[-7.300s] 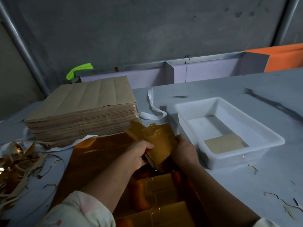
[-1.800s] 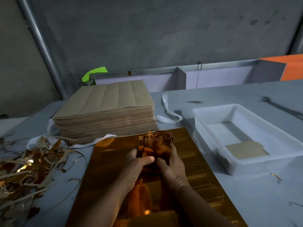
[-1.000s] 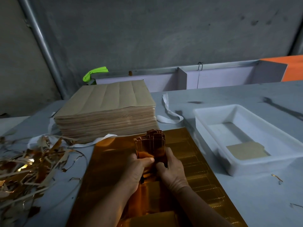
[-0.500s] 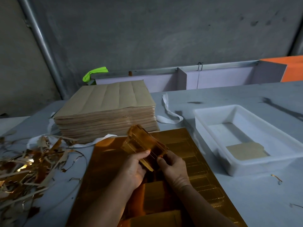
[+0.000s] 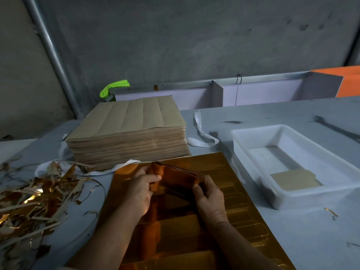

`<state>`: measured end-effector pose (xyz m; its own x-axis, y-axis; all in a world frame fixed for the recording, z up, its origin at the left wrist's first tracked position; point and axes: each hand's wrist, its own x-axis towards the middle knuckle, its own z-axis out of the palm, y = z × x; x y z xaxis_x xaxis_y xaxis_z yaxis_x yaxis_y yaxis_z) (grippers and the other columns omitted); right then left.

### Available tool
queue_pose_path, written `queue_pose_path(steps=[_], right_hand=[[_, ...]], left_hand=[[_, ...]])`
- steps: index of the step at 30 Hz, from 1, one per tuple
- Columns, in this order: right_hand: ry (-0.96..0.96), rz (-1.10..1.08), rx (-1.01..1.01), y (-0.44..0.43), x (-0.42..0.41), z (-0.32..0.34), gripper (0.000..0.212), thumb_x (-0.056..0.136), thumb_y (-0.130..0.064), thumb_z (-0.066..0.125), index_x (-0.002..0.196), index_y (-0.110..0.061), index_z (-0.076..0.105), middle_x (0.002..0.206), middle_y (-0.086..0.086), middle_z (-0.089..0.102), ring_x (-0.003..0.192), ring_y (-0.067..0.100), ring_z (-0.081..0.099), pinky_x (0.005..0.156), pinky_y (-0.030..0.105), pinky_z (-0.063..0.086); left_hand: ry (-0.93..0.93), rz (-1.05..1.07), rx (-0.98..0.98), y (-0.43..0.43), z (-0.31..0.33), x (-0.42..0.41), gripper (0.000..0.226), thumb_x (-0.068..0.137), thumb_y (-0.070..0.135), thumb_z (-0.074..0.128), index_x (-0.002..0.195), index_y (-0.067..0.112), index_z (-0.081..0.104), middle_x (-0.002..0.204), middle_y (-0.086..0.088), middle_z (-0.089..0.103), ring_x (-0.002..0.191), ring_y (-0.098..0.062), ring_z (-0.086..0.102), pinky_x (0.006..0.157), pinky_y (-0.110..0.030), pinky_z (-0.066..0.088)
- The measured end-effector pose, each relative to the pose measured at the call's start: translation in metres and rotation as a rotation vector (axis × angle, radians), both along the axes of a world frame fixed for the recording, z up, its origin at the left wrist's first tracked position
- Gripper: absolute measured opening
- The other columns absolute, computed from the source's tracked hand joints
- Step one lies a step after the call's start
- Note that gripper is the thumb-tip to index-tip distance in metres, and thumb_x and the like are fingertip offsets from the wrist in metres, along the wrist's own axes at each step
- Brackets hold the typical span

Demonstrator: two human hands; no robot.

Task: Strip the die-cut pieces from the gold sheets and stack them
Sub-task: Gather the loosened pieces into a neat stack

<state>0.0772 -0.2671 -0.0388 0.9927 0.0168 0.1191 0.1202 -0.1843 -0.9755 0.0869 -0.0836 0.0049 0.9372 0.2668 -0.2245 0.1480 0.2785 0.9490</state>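
**Container.** White plastic tray, open-topped, on the right of the counter. It holds a low stack of tan card pieces lying flat at the near end. The rest of the tray floor is bare.

**Task item.** Bundle of gold die-cut pieces, held just above the gold sheet, left of the tray. The left grip pinches its left end, thumb on top. The right grip clasps its right end with curled fingers. The gold sheet lies flat on the counter under both forearms, with rows of die-cut outlines visible on its right half.

**Surface.**
- Grey counter.
- Thick pile of brown sheets at the back left, its front edge just beside the far end of the gold sheet.
- White strap looped beside the pile.
- Heap of gold and tan trimmings at the left edge.
- One gold sliver in front of the tray.

**Room.**
- Grey wall with a slanting metal pipe.
- Low white partition behind the counter.
- Neon-green object, kind unclear.
- Orange panel at far right.
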Motion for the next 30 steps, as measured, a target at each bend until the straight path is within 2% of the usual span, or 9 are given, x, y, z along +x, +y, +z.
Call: queue_pose_path(steps=[2,6,9,12,17,23,25,27,30], right_hand=[[-0.031,-0.017,-0.002,0.000,-0.001,0.001,0.006,0.101,-0.022,0.050,0.100,-0.025,0.056,0.099,-0.004,0.067,0.093,0.011,0.064,0.085,0.037,0.058],[-0.058,-0.021,-0.046,0.000,-0.001,0.001,0.011,0.101,-0.019,0.049,0.099,-0.029,0.053,0.096,-0.006,0.066,0.089,0.011,0.064,0.079,0.029,0.058],[-0.051,-0.001,-0.144,0.001,0.000,0.003,0.017,0.098,-0.017,0.051,0.094,-0.034,0.047,0.091,-0.007,0.065,0.083,0.008,0.063,0.070,0.020,0.052],[-0.014,-0.003,-0.179,0.003,0.000,0.004,0.023,0.094,-0.014,0.052,0.092,-0.036,0.045,0.088,-0.006,0.064,0.080,0.010,0.063,0.072,0.024,0.056],[0.006,-0.034,-0.239,0.004,0.001,0.004,0.029,0.093,-0.013,0.053,0.090,-0.039,0.041,0.090,-0.009,0.062,0.084,0.007,0.061,0.082,0.031,0.057],[0.010,-0.048,-0.311,0.004,0.003,0.002,0.031,0.094,-0.012,0.053,0.096,-0.039,0.039,0.090,-0.013,0.059,0.084,0.004,0.060,0.081,0.024,0.056],[0.009,-0.053,-0.325,0.005,0.004,0.001,0.028,0.094,-0.011,0.053,0.097,-0.036,0.041,0.089,-0.011,0.060,0.082,0.005,0.061,0.073,0.020,0.054],[0.006,-0.058,-0.341,0.005,0.005,0.000,0.026,0.094,-0.010,0.053,0.097,-0.034,0.041,0.089,-0.011,0.060,0.081,0.005,0.061,0.069,0.017,0.051],[-0.003,-0.060,-0.367,0.006,0.005,-0.001,0.028,0.094,-0.009,0.052,0.093,-0.034,0.041,0.087,-0.012,0.060,0.081,0.004,0.060,0.069,0.016,0.049]], left_hand=[[0.008,-0.026,0.121,0.002,-0.002,-0.003,0.034,0.072,-0.003,0.065,0.098,0.020,0.070,0.088,-0.003,0.076,0.096,-0.028,0.067,0.079,-0.040,0.049],[0.030,-0.030,0.249,-0.002,-0.009,-0.007,0.034,0.077,-0.006,0.062,0.096,0.022,0.071,0.090,-0.002,0.076,0.094,-0.025,0.070,0.086,-0.044,0.052],[0.069,-0.001,0.294,-0.006,-0.011,-0.007,0.036,0.079,-0.008,0.059,0.098,0.021,0.068,0.092,-0.006,0.075,0.090,-0.024,0.069,0.074,-0.039,0.052],[0.092,0.008,0.320,-0.009,-0.012,-0.009,0.036,0.081,-0.010,0.058,0.101,0.019,0.066,0.095,-0.009,0.073,0.089,-0.024,0.069,0.069,-0.034,0.049],[0.156,0.006,0.366,-0.013,-0.016,-0.009,0.058,0.086,-0.007,0.057,0.136,0.022,0.051,0.122,-0.008,0.063,0.106,-0.025,0.062,0.090,-0.043,0.053],[0.186,0.020,0.487,-0.016,-0.013,-0.008,0.069,0.090,-0.002,0.057,0.150,0.022,0.034,0.141,-0.008,0.050,0.097,-0.012,0.054,0.063,-0.024,0.040],[0.205,-0.005,0.552,-0.014,-0.013,-0.006,0.068,0.090,0.000,0.057,0.150,0.022,0.034,0.140,-0.009,0.051,0.103,-0.017,0.057,0.065,-0.025,0.042],[0.219,-0.024,0.600,-0.012,-0.013,-0.005,0.068,0.089,0.000,0.058,0.149,0.021,0.036,0.133,-0.007,0.055,0.098,-0.015,0.058,0.063,-0.025,0.043],[0.212,-0.034,0.644,-0.012,-0.012,-0.004,0.057,0.087,0.001,0.060,0.139,0.023,0.047,0.106,0.002,0.060,0.084,-0.012,0.058,0.059,-0.025,0.043]])
